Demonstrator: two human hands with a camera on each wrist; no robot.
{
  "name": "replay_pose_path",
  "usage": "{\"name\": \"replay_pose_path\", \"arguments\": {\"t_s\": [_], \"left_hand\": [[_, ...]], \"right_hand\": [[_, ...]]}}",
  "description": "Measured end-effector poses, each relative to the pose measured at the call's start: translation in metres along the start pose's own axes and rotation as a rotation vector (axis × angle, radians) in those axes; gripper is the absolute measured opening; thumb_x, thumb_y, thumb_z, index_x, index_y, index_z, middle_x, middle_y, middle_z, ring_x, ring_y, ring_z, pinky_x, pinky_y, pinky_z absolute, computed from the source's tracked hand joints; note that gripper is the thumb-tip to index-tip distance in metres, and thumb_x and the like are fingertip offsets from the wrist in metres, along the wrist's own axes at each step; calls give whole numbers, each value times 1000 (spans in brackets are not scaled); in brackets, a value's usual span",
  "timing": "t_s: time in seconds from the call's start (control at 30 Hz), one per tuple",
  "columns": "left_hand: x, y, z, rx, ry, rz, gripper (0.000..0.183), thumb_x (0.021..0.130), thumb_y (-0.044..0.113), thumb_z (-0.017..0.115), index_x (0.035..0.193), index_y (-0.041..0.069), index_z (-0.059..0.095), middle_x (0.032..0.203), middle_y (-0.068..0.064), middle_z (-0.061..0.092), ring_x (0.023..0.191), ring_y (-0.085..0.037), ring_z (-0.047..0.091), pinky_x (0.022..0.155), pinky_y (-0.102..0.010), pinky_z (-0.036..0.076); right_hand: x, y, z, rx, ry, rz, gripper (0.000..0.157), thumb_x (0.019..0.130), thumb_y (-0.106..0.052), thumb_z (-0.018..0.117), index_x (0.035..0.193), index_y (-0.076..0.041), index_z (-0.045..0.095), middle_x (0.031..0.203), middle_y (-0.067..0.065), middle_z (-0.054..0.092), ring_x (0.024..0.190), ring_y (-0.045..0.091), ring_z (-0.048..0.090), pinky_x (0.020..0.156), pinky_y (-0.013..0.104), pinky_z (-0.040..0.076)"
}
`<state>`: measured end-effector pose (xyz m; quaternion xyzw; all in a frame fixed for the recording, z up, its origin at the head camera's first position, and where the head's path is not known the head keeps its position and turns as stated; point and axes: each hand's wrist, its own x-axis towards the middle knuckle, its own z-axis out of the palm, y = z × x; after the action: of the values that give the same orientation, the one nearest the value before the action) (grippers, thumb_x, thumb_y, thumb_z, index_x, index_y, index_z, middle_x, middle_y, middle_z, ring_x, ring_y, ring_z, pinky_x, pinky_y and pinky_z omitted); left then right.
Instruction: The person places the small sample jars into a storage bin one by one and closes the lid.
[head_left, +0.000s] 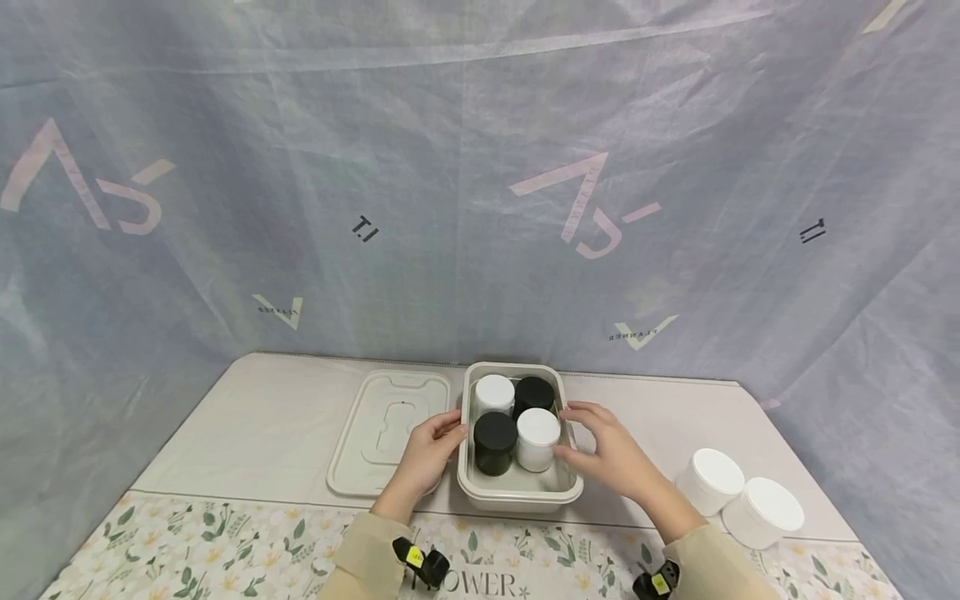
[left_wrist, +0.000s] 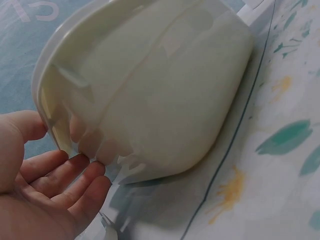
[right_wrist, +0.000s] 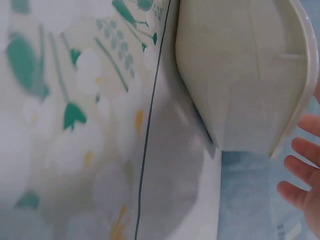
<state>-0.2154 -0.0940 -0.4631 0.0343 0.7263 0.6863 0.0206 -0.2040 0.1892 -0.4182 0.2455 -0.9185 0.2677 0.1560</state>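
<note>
A light beige rectangular bin [head_left: 520,501] stands in the middle of the head view. Inside it are four-square jars: a white-lidded jar [head_left: 495,394] and a black jar [head_left: 535,392] behind, a black jar [head_left: 495,442] and a white jar [head_left: 537,439] in front. My left hand [head_left: 429,454] is at the bin's left side, thumb by the rim and loosely bent fingertips [left_wrist: 100,167] close to the outer wall. At the right side, my right hand [head_left: 611,450] has spread fingers [right_wrist: 300,172] by the rim; its thumb overlaps the rim near the white jar.
Left of the bin lies a flat beige lid [head_left: 352,454]. Two white lidded tubs, one at the back [head_left: 712,479] and one nearer [head_left: 763,512], stand close together at the right. A flowered cloth [head_left: 247,542] covers the front; a grey-blue curtain [head_left: 450,208] hangs behind.
</note>
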Motion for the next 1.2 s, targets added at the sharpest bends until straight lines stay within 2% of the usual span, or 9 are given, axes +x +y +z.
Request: {"name": "replay_pose_path", "arguments": {"t_s": [0.2, 0.4, 0.47, 0.53, 0.7, 0.93, 1.2], "left_hand": [[-3, 5, 0, -9, 3, -3, 44, 95, 18, 56, 134, -3, 49, 126, -23, 57, 108, -24, 61, 81, -29, 56], [-16, 29, 1, 0, -1, 0, 41, 95, 12, 55, 132, -7, 49, 125, -25, 57, 108, -28, 61, 82, -29, 56], [-19, 33, 1, 3, -2, 3, 41, 96, 12, 54, 131, -7, 49, 125, -25, 57, 108, -28, 61, 82, -29, 55], [-18, 30, 1, 5, -3, 9, 41, 96, 13, 54, 132, -7, 49, 124, -25, 57, 107, -27, 61, 81, -29, 56], [-5, 7, 1, -3, -1, 23, 44, 96, 18, 56, 132, -6, 49, 124, -24, 57, 105, -23, 62, 79, -28, 56], [-11, 20, 0, -4, 5, 1, 41, 95, 12, 56, 131, -7, 50, 123, -25, 58, 104, -25, 62, 79, -28, 56], [-3, 3, 0, 0, 15, 2, 44, 95, 20, 57, 134, -1, 50, 125, -20, 58, 106, -21, 61, 80, -27, 55]], "right_hand": [[-14, 12, -12, -9, 36, 49, 53, 79, -30, 76, 122, -5, 60, 132, 18, 54, 122, 38, 50, 99, 55, 42], [-29, 26, -26, -47, 69, 79, 54, 79, -30, 76, 123, -4, 59, 129, 19, 55, 119, 40, 51, 96, 57, 43], [-34, 30, -32, -61, 63, 103, 55, 79, -32, 76, 124, -4, 58, 130, 18, 55, 120, 39, 51, 97, 57, 42], [-39, 34, -38, -68, 52, 133, 57, 80, -34, 75, 125, -5, 57, 130, 18, 55, 121, 39, 49, 97, 58, 41], [-50, 42, -56, -90, 27, 193, 62, 81, -39, 73, 128, -5, 54, 131, 18, 53, 122, 42, 47, 96, 60, 40], [-62, 50, -76, -116, 13, 228, 66, 80, -38, 75, 130, -3, 51, 130, 21, 52, 120, 45, 46, 91, 62, 41], [-76, 63, -90, -125, -23, 287, 70, 79, -40, 75, 132, -1, 49, 132, 25, 49, 120, 49, 42, 90, 65, 38]]}}
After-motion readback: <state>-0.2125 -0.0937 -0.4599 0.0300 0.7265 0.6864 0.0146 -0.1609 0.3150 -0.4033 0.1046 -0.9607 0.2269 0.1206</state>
